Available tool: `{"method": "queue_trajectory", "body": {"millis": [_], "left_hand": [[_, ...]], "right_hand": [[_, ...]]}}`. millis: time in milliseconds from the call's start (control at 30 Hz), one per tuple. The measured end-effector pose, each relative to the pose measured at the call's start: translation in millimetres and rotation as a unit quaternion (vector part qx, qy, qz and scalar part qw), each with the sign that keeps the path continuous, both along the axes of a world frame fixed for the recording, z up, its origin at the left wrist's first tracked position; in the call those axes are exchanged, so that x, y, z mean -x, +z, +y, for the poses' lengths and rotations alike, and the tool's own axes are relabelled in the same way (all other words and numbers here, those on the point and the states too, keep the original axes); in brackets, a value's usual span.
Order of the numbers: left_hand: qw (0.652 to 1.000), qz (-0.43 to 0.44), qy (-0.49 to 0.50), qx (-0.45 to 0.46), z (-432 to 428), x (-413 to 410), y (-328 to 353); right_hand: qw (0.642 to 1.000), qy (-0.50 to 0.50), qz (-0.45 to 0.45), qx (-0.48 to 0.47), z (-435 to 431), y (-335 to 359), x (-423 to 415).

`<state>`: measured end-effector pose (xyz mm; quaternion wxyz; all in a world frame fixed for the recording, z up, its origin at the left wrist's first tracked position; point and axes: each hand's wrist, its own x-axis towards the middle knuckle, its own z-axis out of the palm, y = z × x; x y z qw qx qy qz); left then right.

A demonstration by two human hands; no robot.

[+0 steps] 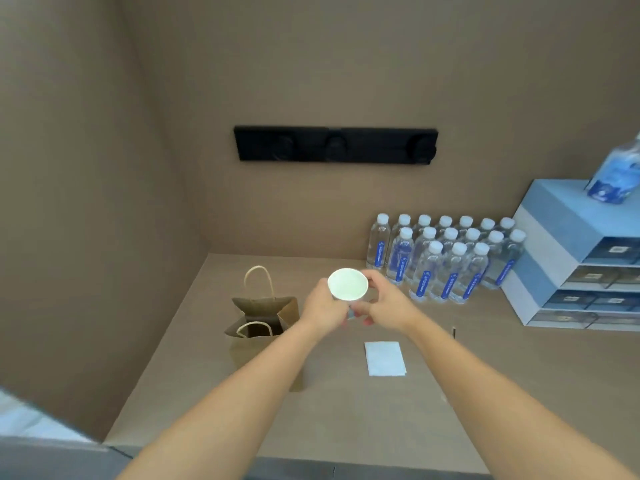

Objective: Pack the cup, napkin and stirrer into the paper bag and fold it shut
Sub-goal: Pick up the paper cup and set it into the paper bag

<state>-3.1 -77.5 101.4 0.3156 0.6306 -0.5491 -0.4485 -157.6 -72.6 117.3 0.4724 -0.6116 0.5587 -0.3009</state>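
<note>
Cup [347, 284], mouth up, is gripped by left hand [325, 308] and steadied by right hand [384, 303] fingertips, probably for upright lowering into the open paper bag [263, 317].

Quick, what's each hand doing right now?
Left hand: closed around the cup, held above the table.
Right hand: fingers at the cup's side; whether it truly grips cannot be told.

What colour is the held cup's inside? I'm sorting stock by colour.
White, faintly greenish, seen straight down the cup in the head view.

Paper bag [261, 327] left of napkin [385, 358].
</note>
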Motion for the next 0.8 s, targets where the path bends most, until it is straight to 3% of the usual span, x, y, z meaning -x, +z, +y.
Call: {"method": "queue_trajectory", "body": {"millis": [167, 333, 600, 800], "left_hand": [[0.997, 0.008, -0.039, 0.063, 21.0, -22.4, 103.0], [0.996, 0.017, -0.064, 0.051, 30.3, -70.1, 155.0], [0.997, -0.029, -0.065, 0.034, 52.2, -143.8, 143.9], [0.999, -0.013, -0.04, 0.022, 57.3, -168.1, 111.7]], "right_hand": [[0.997, 0.012, 0.013, 0.078, 11.8, 82.2, -12.3], [0.996, 0.033, 0.002, 0.082, 18.3, 137.7, -39.6], [0.99, 0.1, 0.067, 0.074, 32.0, 128.4, -108.9], [0.989, 0.096, 0.096, 0.064, 33.3, 106.2, -138.4]]}}
